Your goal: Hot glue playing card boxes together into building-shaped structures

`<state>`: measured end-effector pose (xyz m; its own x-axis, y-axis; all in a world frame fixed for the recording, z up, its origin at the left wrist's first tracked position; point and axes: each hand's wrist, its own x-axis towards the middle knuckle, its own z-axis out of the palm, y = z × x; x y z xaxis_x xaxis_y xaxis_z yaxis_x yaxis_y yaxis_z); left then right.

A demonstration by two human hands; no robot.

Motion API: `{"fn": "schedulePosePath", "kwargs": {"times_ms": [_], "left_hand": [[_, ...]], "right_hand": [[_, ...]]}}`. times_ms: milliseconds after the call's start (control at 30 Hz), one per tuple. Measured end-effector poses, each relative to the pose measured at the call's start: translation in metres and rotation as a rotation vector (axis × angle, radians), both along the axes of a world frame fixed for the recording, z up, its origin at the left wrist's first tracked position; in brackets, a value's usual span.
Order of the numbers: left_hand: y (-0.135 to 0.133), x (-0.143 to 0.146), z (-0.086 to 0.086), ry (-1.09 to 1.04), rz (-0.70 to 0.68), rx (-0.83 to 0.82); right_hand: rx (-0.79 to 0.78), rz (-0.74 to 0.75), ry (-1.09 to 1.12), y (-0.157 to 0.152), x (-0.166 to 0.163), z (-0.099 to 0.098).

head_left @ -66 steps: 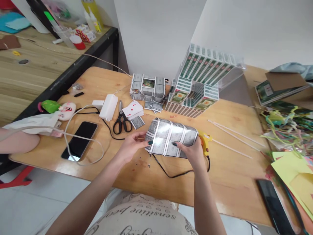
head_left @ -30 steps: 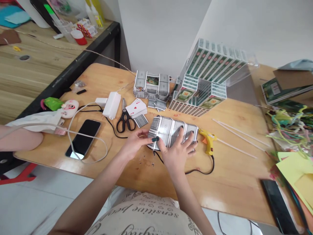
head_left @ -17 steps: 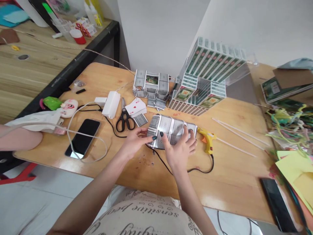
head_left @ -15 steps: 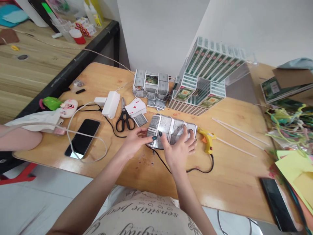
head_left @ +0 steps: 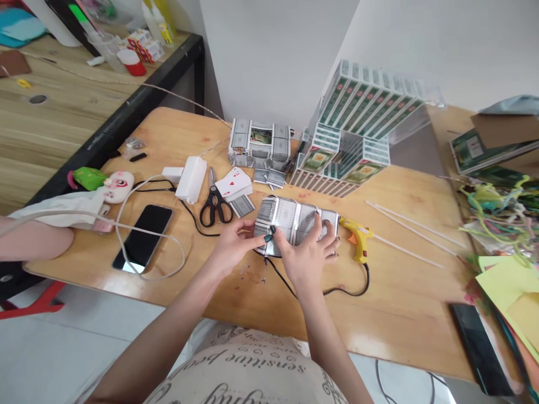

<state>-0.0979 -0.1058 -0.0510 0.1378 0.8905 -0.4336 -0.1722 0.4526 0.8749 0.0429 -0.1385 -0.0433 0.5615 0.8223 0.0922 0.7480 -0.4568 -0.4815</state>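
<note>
A boxy model made of grey-backed playing cards (head_left: 286, 216) lies on the wooden table before me. My left hand (head_left: 232, 247) grips its left end, thumb along the near edge and fingers behind. Across the model's near right part, my right hand (head_left: 306, 255) rests with bent, spread fingers on the top and side, its thumb close to the left thumb. Just right of the model lies a yellow hot glue gun (head_left: 359, 240). To the left are black-handled scissors (head_left: 215, 206), loose playing cards (head_left: 233, 184) and a face-down card (head_left: 242, 206).
Behind stands a second card model (head_left: 260, 147) beside stacked card boxes (head_left: 370, 101). Glue sticks (head_left: 415, 230) lie right. A phone (head_left: 143, 237), white cable and power adapter (head_left: 191, 179) lie left. Another person's arm (head_left: 37, 241) reaches the left edge. A dark phone (head_left: 480, 348) sits at the right.
Both hands stay on the card model, with the right thumb shifted slightly left and up toward the left thumb. Otherwise the view has moved only slightly.
</note>
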Motion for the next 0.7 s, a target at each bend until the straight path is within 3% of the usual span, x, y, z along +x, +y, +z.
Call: {"fn": "schedulePosePath", "kwargs": {"times_ms": [333, 700], "left_hand": [[0.0004, 0.0027, 0.0072, 0.001, 0.017, -0.003], [0.0005, 0.0029, 0.0042, -0.01, 0.033, -0.017]], "right_hand": [[-0.013, 0.008, -0.007, -0.0004, 0.0002, 0.0001], [-0.022, 0.044, 0.006, -0.0017, 0.0023, 0.0]]}}
